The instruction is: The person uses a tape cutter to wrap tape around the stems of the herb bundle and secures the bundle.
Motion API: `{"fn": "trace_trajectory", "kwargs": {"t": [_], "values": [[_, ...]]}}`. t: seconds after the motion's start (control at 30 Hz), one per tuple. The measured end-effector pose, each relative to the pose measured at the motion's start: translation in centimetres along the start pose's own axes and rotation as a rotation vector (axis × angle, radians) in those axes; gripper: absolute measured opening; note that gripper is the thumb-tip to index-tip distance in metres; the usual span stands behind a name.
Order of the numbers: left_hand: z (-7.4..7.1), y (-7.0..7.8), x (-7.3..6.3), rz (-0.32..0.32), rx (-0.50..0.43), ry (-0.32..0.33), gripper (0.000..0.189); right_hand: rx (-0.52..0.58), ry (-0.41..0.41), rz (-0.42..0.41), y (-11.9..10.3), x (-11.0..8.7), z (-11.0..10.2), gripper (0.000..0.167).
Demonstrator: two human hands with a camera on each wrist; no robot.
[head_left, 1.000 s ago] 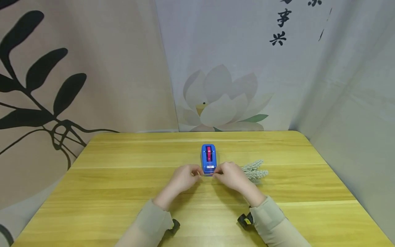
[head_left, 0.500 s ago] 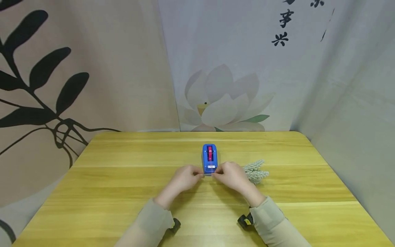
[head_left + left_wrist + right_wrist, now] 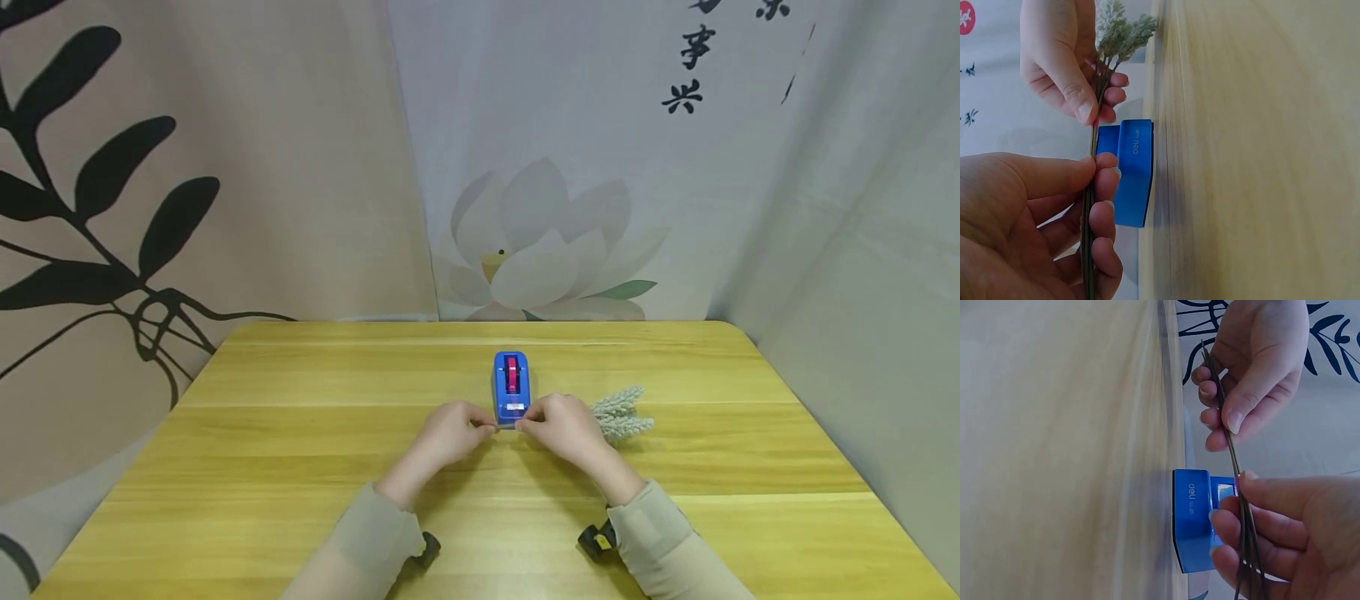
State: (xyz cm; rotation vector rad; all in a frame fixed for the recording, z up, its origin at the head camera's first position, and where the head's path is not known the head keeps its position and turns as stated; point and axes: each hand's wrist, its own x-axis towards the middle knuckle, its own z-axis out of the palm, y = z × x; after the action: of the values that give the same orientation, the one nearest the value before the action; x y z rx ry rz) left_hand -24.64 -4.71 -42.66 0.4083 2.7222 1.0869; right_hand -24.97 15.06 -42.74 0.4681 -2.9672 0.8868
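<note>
A thin bunch of dried flowers (image 3: 621,415), pale grey-green heads on slim brown stems (image 3: 1089,244), lies level across both hands. My left hand (image 3: 448,433) pinches the stems between thumb and fingers toward their bare end. With thumb and curled fingers, my right hand (image 3: 564,427) grips them nearer the heads, which stick out past it to the right. A small gap of stem shows between the hands, and a bit of pink shows at the right thumb tip in the right wrist view. Just beyond the stems, a blue tape dispenser (image 3: 512,387) with a pink core stands on the table.
The wooden table (image 3: 300,467) reaches back to a curtain (image 3: 315,167) printed with leaves and a lotus. Black wrist cameras (image 3: 597,540) sit under both sleeves, close over the tabletop.
The head view has shifted slightly, so the scene sits a little further right. Both hands keep their grip on the stems, with only small finger movements.
</note>
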Motion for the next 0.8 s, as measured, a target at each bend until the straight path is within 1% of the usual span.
{"fn": "trace_trajectory", "kwargs": {"t": [0.2, 0.37, 0.47, 0.63, 0.8], "values": [[0.01, 0.01, 0.01, -0.016, -0.019, 0.009, 0.012, -0.025, 0.042, -0.031, 0.02, 0.02, 0.01, 0.013], [0.03, 0.13, -0.03, -0.034, -0.026, 0.005, 0.013, -0.034, 0.055, -0.027, 0.13, 0.10, 0.12, 0.011], [0.04, 0.15, -0.08, -0.020, -0.029, -0.006, 0.015, -0.036, 0.061, -0.022, 0.12, 0.11, 0.12, 0.011], [0.12, -0.09, -0.04, 0.019, -0.006, -0.041, 0.018, -0.072, 0.081, -0.041, -0.01, 0.06, 0.12, 0.011], [0.16, -0.19, 0.10, 0.024, 0.008, -0.028, 0.015, -0.097, 0.063, -0.050, -0.24, -0.10, -0.09, 0.010]]}}
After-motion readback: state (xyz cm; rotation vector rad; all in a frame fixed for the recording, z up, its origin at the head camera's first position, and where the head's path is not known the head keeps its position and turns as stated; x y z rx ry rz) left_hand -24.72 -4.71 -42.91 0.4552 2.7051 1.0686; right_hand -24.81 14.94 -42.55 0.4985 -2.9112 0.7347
